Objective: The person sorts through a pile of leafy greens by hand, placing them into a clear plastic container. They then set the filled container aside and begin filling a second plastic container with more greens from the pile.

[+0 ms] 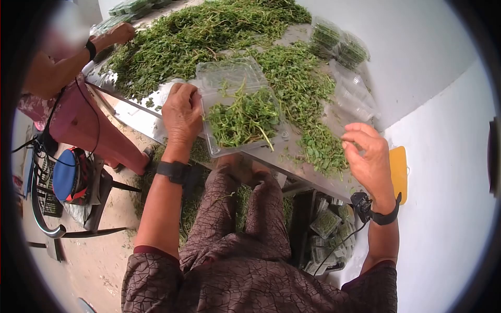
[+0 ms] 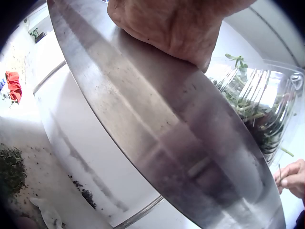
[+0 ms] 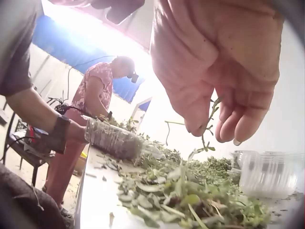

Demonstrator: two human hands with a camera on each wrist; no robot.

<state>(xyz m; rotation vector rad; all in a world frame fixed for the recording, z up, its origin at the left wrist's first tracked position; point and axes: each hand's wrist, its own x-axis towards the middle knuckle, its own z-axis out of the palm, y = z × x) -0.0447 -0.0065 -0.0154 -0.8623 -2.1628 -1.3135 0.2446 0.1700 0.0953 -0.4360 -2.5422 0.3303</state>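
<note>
A clear plastic clamshell box (image 1: 242, 122), lid folded back, lies at the table's front edge, heaped with leafy green sprigs (image 1: 237, 120). My left hand (image 1: 181, 110) grips its left side with curled fingers. The box's ribbed wall (image 2: 267, 102) appears beyond that hand in the left wrist view. Over the table's right end, my right hand (image 1: 369, 159) pinches a thin green sprig (image 3: 209, 126) between thumb and fingers. Below it in the right wrist view spreads a pile of loose greens (image 3: 190, 195).
A large heap of greens (image 1: 203, 28) covers the back of the table. Filled boxes (image 1: 339, 44) and clear empty ones (image 1: 355, 96) stand at right by the wall. Another person (image 1: 62, 78) works at left, near a chair (image 1: 99, 208). More filled boxes (image 1: 329, 224) sit below the table.
</note>
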